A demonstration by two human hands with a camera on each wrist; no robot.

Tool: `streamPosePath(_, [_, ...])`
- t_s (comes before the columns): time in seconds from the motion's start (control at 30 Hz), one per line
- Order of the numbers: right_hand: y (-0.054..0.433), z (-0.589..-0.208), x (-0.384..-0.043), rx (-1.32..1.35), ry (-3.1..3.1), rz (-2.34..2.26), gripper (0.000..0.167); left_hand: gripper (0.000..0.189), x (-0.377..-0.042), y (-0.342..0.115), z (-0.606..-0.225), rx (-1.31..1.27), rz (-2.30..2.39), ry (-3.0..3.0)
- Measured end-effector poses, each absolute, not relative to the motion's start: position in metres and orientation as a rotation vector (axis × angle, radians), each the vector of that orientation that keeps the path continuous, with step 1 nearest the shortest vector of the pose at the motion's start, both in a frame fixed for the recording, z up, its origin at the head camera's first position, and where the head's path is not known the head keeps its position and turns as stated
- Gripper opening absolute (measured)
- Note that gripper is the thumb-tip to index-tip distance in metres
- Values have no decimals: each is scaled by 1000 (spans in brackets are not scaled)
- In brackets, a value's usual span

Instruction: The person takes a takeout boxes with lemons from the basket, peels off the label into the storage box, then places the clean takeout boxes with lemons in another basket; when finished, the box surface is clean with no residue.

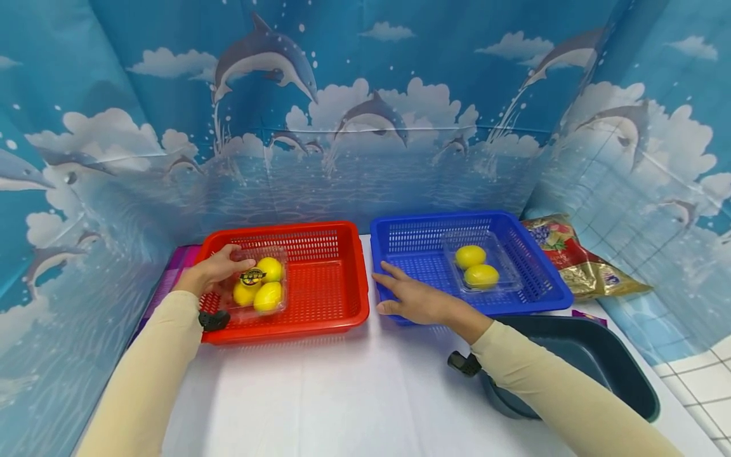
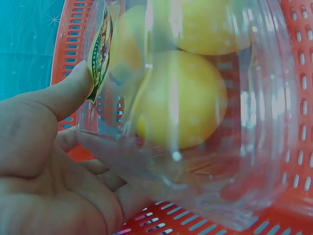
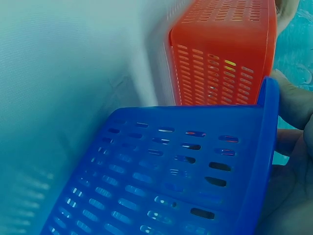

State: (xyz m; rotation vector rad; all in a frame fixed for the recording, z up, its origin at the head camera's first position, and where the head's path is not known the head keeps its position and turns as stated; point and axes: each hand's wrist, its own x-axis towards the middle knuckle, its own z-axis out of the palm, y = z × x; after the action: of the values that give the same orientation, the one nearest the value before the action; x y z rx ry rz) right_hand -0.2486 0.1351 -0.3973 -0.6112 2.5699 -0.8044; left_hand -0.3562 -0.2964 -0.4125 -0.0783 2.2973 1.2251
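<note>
My left hand (image 1: 215,269) grips the left side of a clear plastic clamshell box (image 2: 215,171), thumb by its dark round label (image 1: 252,276) and fingers along the lower side. Three yellow lemons (image 2: 183,98) show through its walls. This box is inside the red basket (image 1: 320,327), at its left half. Over the near left corner of the blue basket (image 1: 528,304) is my right hand (image 1: 419,298), fingers spread and fairly straight beside the rim. A second clear box (image 1: 508,273) with two lemons (image 1: 481,276) lies in the blue basket.
A dark green tub (image 1: 594,349) stands at the right front, partly under my right forearm. Behind it lies a red and gold foil bag (image 1: 582,263). Purple cloth (image 1: 165,279) shows left of the red basket. A dolphin-print curtain (image 1: 365,171) rises behind the white tabletop (image 1: 320,406).
</note>
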Motion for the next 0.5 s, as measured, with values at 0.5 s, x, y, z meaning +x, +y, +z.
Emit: streamPosePath(0.5, [137,-397,-250,-620,2555,-795,79,103,-357,-295,-417,-120,1223,2308])
